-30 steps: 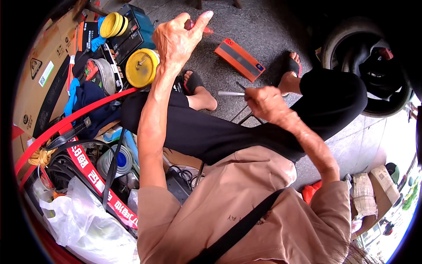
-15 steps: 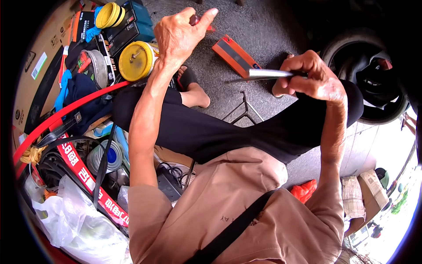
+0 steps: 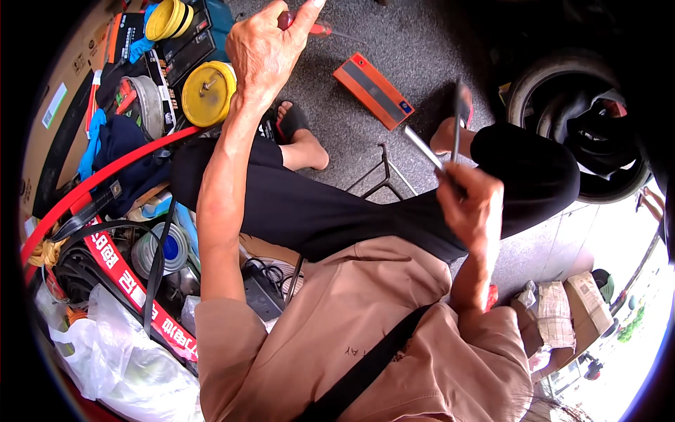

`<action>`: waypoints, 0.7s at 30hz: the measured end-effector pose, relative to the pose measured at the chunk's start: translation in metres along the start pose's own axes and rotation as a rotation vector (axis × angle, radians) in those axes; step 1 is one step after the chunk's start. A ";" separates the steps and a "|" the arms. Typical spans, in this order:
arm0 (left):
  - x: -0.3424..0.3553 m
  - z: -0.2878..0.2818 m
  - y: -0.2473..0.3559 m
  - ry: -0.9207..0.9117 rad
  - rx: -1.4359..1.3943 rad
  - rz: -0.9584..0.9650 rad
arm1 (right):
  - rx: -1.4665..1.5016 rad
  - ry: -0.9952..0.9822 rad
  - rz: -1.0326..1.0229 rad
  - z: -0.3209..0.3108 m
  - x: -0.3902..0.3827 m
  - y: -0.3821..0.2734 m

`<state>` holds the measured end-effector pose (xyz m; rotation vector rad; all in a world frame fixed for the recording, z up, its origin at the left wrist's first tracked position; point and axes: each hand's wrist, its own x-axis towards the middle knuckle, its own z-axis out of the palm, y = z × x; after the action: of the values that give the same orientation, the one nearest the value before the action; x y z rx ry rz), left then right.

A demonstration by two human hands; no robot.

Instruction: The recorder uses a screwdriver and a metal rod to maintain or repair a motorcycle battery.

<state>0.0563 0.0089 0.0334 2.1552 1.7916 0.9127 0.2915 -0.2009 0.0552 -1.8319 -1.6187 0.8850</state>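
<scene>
My left hand (image 3: 264,53) is raised at the top, closed round the handle of a screwdriver (image 3: 322,29) with a red handle and a thin shaft. My right hand (image 3: 469,204), slightly blurred, grips a long silver bar (image 3: 422,146) and a darker flat bar (image 3: 457,109), which point upward and apart. An orange rectangular case (image 3: 373,90) with a dark panel lies on the floor beyond them. A dark metal stand (image 3: 385,181) is between my legs.
A heap at the left holds yellow tubs (image 3: 209,93), a blue toolbox (image 3: 218,21), red banding (image 3: 105,176), cords and white plastic bags (image 3: 126,352). Wheels and tyres (image 3: 527,84) are at the right, cardboard (image 3: 590,302) at the lower right. My sandalled feet rest on the grey floor.
My right hand rose with the two bars lying sideways, then dropped lower and turned them to point upward. My left hand has shifted slightly left, still gripping the screwdriver.
</scene>
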 end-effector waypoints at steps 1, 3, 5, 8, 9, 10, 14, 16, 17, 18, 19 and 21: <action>-0.001 0.000 0.001 -0.010 0.005 0.003 | 0.041 0.002 0.092 0.003 -0.012 -0.006; -0.001 0.001 0.006 -0.024 0.004 0.010 | 0.114 0.031 0.234 0.008 -0.030 -0.011; 0.000 0.003 0.013 -0.057 -0.094 -0.008 | 0.180 0.031 0.323 0.012 -0.037 -0.008; -0.001 0.003 0.013 -0.110 -0.108 -0.008 | 0.146 -0.202 0.307 0.019 -0.033 0.000; -0.002 0.003 0.013 -0.103 -0.107 -0.011 | 0.006 -0.190 0.192 0.029 -0.034 0.005; -0.002 0.006 0.013 -0.103 -0.070 0.022 | -0.040 -0.189 0.094 0.036 -0.032 0.005; -0.010 0.015 -0.008 -0.086 -0.115 0.266 | -0.126 -0.290 0.016 0.059 -0.026 0.018; -0.012 0.016 -0.014 -0.111 -0.051 0.276 | -0.257 -0.379 0.002 0.071 -0.025 0.029; -0.013 0.018 -0.015 -0.098 -0.039 0.296 | -0.285 -0.417 0.018 0.075 -0.024 0.033; -0.015 0.019 -0.016 -0.086 -0.026 0.313 | -0.288 -0.418 0.014 0.078 -0.023 0.035; -0.016 0.019 -0.016 -0.096 -0.035 0.315 | -0.304 -0.446 0.024 0.082 -0.023 0.037; -0.017 0.020 -0.014 -0.098 -0.033 0.333 | -0.324 -0.476 0.029 0.089 -0.024 0.043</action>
<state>0.0545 0.0009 0.0047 2.4752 1.3873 0.8769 0.2494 -0.2332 -0.0318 -1.9613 -2.1352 1.1972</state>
